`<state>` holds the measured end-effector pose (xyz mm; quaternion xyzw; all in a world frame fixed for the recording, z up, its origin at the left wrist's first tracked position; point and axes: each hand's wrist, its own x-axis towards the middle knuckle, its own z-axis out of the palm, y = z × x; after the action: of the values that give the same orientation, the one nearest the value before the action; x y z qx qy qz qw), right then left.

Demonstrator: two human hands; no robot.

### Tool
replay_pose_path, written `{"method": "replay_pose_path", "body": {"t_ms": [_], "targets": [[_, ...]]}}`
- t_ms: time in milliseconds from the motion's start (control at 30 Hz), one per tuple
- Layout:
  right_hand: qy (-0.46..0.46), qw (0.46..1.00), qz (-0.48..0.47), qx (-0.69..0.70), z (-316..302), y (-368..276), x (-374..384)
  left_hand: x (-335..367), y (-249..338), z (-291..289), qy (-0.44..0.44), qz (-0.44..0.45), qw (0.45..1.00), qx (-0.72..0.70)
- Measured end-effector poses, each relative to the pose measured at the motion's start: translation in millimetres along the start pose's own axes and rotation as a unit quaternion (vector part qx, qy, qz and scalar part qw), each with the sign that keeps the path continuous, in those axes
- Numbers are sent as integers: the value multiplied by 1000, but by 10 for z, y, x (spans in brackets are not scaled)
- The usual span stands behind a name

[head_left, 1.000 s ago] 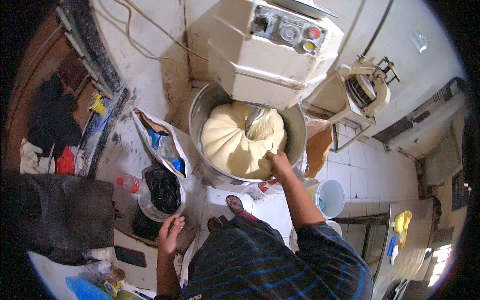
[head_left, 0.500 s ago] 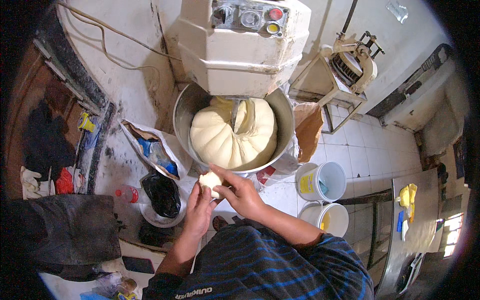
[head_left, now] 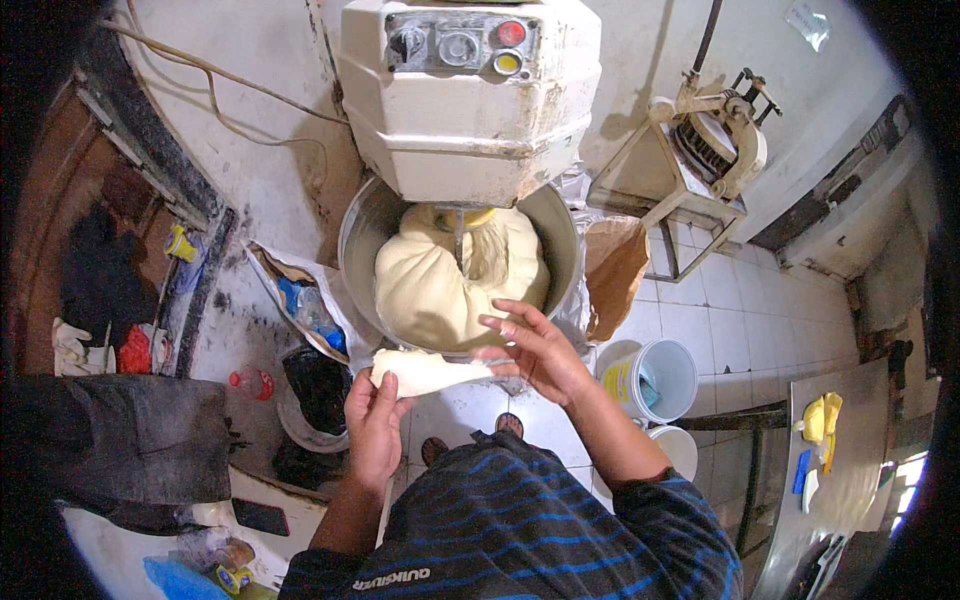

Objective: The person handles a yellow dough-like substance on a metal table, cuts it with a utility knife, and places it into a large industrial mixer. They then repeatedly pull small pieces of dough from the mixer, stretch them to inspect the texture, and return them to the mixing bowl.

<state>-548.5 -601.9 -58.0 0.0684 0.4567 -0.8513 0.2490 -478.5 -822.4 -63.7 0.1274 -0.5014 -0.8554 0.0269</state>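
My left hand (head_left: 375, 422) grips a small piece of pale dough (head_left: 425, 376) between thumb and fingers. The piece is drawn out sideways, with its narrow end at the lower fingers of my right hand (head_left: 545, 360). That hand pinches the end low down, slightly blurred, while its upper fingers stretch apart. Just beyond both hands, a large mass of dough (head_left: 420, 275) fills much of the steel mixer bowl (head_left: 358, 235). A metal bar (head_left: 459, 240) stands in the middle of the dough, below the cream mixer head (head_left: 470, 110).
Two white buckets (head_left: 655, 380) stand right of my arm. A torn brown paper bag (head_left: 612, 270) leans beside the bowl. An open sack (head_left: 300, 300) and a black bag (head_left: 318, 390) lie on the left. A metal table (head_left: 820, 510) runs along the right, and a stand-mounted machine (head_left: 705, 150) sits behind.
My hands have moved apart, and the dough piece has lengthened between them from a compact lump. My right hand has moved right. The view has shifted slightly.
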Motion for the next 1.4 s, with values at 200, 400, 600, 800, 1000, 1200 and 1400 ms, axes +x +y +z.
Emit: {"method": "replay_pose_path", "body": {"t_ms": [200, 400, 600, 800, 1000, 1200, 1400], "targets": [[74, 985, -31, -156, -394, 281, 120, -36, 54, 248, -66, 125, 970, 197], [62, 862, -350, -361, 405, 435, 7, -101, -176, 518, -93, 238, 855, 452], [-67, 750, -354, -555, 364, 219, -75, 137, -187, 116, -68, 82, 955, 278], [29, 834, -203, -513, 228, 125, -96, 169, 58, -32, -85, 3, 974, 212], [-98, 973, -119, -174, 432, 102, -46, 108, -278, 192, -110, -126, 985, 48], [-22, 945, -135, -297, 323, 101, 4, 72, -125, 494, -65, -62, 996, 29], [22, 983, -108, -146, 162, -9, 2, 169, 44, 431, -16, 23, 999, -25]]}}
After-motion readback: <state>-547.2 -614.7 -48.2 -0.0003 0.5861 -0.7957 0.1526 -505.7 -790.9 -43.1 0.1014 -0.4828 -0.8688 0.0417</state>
